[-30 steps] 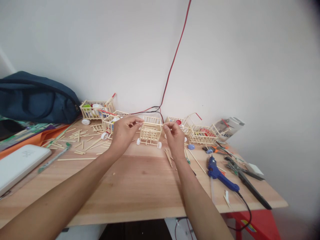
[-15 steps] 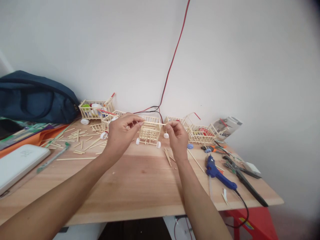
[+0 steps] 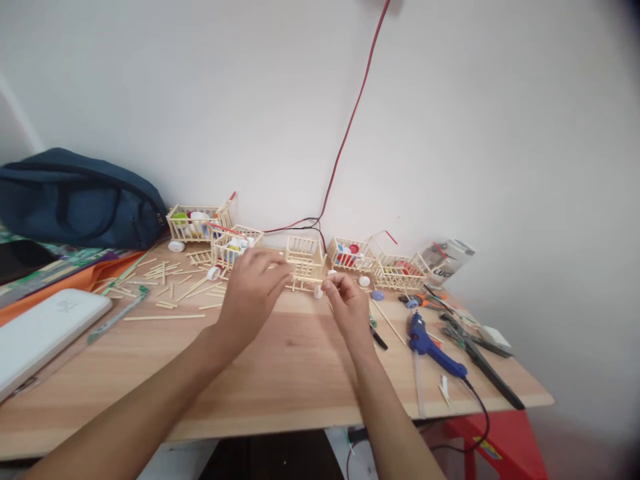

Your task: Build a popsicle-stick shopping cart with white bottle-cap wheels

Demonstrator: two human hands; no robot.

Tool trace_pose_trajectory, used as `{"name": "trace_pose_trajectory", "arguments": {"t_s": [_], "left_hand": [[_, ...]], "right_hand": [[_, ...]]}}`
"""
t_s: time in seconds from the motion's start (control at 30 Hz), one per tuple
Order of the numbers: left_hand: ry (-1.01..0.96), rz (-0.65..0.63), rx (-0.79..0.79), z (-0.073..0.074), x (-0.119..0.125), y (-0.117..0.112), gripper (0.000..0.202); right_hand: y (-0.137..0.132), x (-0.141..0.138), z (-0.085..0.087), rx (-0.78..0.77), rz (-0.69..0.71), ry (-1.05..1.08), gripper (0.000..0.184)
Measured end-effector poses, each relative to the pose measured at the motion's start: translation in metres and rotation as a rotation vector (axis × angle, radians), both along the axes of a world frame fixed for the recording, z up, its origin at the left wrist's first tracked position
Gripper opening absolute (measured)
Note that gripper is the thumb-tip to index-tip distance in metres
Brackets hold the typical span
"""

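Note:
A small cart (image 3: pixel 306 267) built of thin wooden sticks stands on white wheels between my two hands. My left hand (image 3: pixel 254 290) is at its left side, thumb and fingers close together, the tips somewhat blurred. Lower down, by the front right wheel (image 3: pixel 319 291), the fingertips of my right hand (image 3: pixel 349 301) are pinched together. Whatever either hand grips is too small or hidden to make out. Just behind my right wrist a dark-handled tool (image 3: pixel 379 338) with a bit of green shows partly; I cannot tell whether it is held or lying there.
More stick carts with bottle caps stand along the wall, such as one at left (image 3: pixel 197 223) and one at right (image 3: pixel 400 272). Loose sticks (image 3: pixel 165 273) lie left. At right are a blue glue gun (image 3: pixel 430 347), its cord, and a black-handled cutter (image 3: pixel 480 353). A white power bank (image 3: pixel 55 333) lies left.
Half a second ago both hands held a thin stick level across the cart's top. Both have since come lower, and that stick no longer shows clearly. The dark-handled tool has come into sight.

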State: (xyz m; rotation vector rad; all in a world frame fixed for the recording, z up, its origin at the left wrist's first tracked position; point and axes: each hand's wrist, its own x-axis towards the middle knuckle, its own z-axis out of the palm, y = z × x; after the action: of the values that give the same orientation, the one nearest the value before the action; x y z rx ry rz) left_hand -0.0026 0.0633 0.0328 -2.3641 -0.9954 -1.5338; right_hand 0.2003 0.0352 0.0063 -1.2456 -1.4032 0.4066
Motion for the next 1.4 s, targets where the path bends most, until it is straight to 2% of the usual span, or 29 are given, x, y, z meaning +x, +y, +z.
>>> {"name": "trace_pose_trajectory", "arguments": {"t_s": [0.1,0.23,0.4,0.7,0.97,1.17,1.3,1.4], "left_hand": [[0.090,0.007,0.095,-0.012,0.008,-0.004,0.014],[0.127,-0.038,0.131,-0.020,0.013,-0.008,0.014],[0.147,-0.044,0.075,-0.024,0.014,-0.009,0.014],[0.194,-0.049,0.034,-0.026,0.016,-0.008,0.018],[0.136,-0.108,-0.109,-0.037,0.017,-0.002,0.013],[0.208,-0.092,-0.223,-0.041,0.017,-0.005,0.010],[0.288,-0.065,-0.234,-0.044,0.017,-0.006,0.012],[0.306,-0.080,-0.225,-0.046,0.017,-0.007,0.015]], "right_hand": [[-0.003,-0.006,-0.010,-0.038,0.000,-0.054,0.020],[-0.003,-0.014,-0.013,-0.049,0.019,-0.106,0.019],[-0.005,-0.019,-0.015,-0.033,0.057,-0.139,0.019],[-0.009,-0.022,-0.017,-0.018,0.040,-0.167,0.023],[-0.006,-0.020,-0.020,-0.020,0.066,-0.190,0.026],[-0.007,-0.017,-0.023,0.011,0.082,-0.371,0.017],[-0.008,-0.018,-0.024,0.041,0.100,-0.478,0.016],[-0.010,-0.020,-0.025,0.035,0.108,-0.479,0.017]]}}
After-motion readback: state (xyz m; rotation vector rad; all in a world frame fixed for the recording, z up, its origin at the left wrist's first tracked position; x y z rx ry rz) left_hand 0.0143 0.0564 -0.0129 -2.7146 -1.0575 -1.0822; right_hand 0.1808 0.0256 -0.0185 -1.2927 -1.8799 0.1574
